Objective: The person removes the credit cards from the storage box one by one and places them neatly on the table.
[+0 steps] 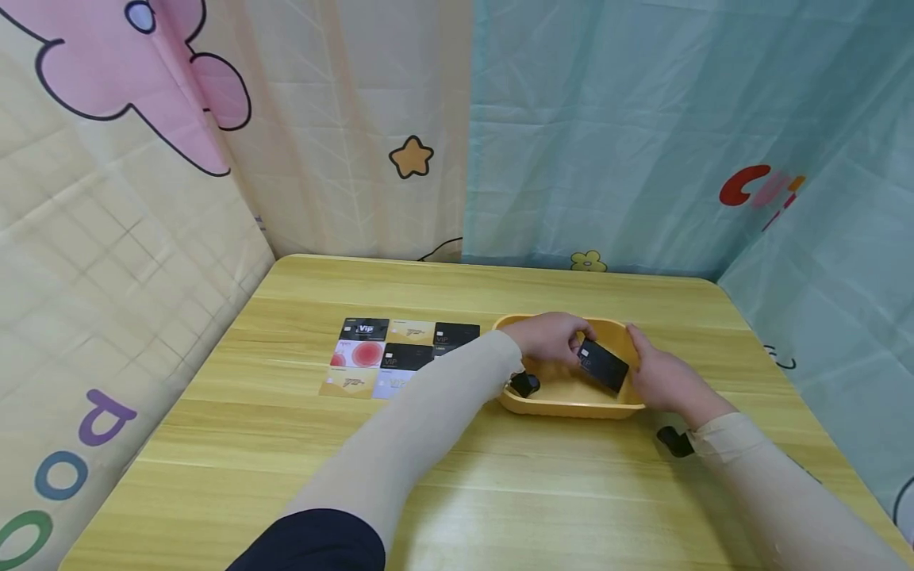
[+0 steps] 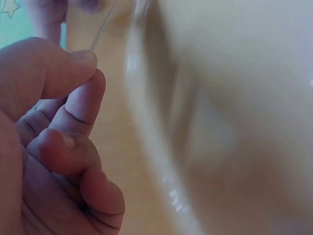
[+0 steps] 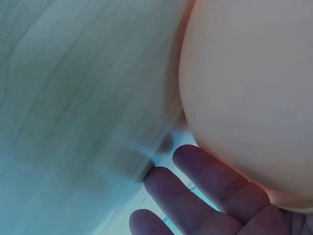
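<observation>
Over the inside of a yellow plastic tray [image 1: 564, 410], my left hand [image 1: 550, 333] pinches a black card [image 1: 603, 365] at its left end. In the left wrist view the thumb [image 2: 78, 68] and index finger press together on the card's thin edge, with the other fingers curled below. My right hand [image 1: 664, 381] grips the tray's right end. In the right wrist view its fingers [image 3: 210, 196] spread along the outside of the wall; the thumb is hidden there. The card's far corner comes close to the right hand in the head view.
Left of the tray, several cards lie edge to edge in a block, among them a black VIP card [image 1: 366, 329], a gold card [image 1: 347, 384] and one with a red circle [image 1: 367, 354]. My left sleeve [image 1: 421, 420] covers part of them. Printed curtains [image 1: 343, 143] surround the wooden table [image 1: 236, 444].
</observation>
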### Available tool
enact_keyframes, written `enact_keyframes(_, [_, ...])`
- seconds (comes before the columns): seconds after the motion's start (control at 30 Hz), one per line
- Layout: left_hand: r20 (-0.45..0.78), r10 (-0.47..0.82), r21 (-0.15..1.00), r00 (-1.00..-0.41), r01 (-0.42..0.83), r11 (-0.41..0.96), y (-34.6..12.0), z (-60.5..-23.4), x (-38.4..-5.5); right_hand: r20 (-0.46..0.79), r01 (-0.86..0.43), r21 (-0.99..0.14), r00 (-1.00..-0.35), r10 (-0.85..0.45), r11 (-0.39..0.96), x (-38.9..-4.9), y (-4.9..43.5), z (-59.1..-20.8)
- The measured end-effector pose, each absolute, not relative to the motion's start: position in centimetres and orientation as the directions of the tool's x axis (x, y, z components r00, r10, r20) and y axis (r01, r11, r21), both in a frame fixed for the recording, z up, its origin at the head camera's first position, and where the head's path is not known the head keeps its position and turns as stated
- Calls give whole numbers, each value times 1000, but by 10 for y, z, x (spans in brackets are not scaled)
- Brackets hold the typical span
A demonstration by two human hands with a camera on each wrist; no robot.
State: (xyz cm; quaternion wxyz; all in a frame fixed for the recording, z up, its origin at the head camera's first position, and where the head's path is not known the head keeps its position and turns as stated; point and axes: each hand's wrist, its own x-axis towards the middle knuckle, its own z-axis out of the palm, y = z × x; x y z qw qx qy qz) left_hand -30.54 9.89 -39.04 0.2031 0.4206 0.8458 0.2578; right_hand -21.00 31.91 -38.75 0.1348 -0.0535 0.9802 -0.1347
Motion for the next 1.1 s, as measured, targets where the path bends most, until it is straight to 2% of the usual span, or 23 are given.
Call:
enact_keyframes(0.3, [-70, 803, 645, -592, 587, 489, 68, -358, -317, -255, -56, -274, -958, -128, 960, -210, 320, -391])
enact_keyframes(0.67, [20, 695, 730, -719, 485, 481, 5, -333, -338, -266, -50, -291, -955, -131, 955, -209, 322, -392])
enact_keyframes(1.1, [15, 568, 731, -823, 397, 555, -69, -346, -363, -260, -64, -289, -955, -142, 955, -207, 319, -389])
